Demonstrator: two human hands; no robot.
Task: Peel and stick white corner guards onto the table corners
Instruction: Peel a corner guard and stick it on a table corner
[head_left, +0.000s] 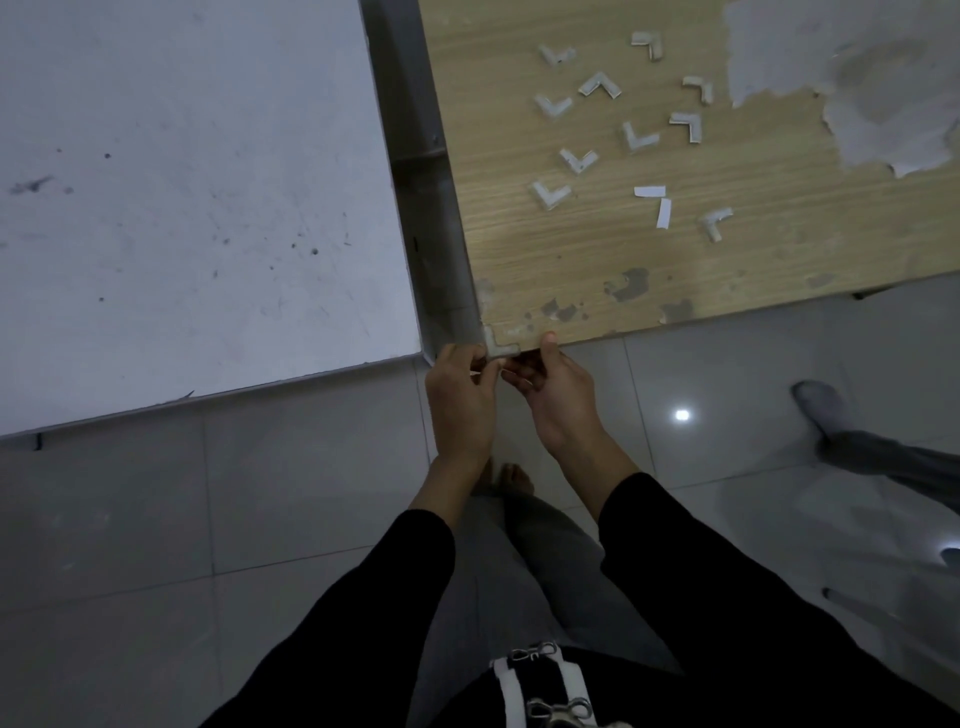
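1. We hold the white L-shaped plastic corner guard (500, 347) on the near corner of the worn wood-grain laminate table (675, 270), seemingly to seat its adhesive squarely.
2. Our left hand (461, 397) pinches the guard from the side, fingers curled together. Our right hand (553, 397) sets its thumb on the table edge just beside the guard, fingers curled beneath it, probably bracing.
3. The guard looks greyish white, its two short arms lying along both edges between our fingertips.
4. Beyond our fingers, spare white L-shaped guards (636, 136) and two white paper backing strips (649, 191) lie scattered, likely kept within reach.
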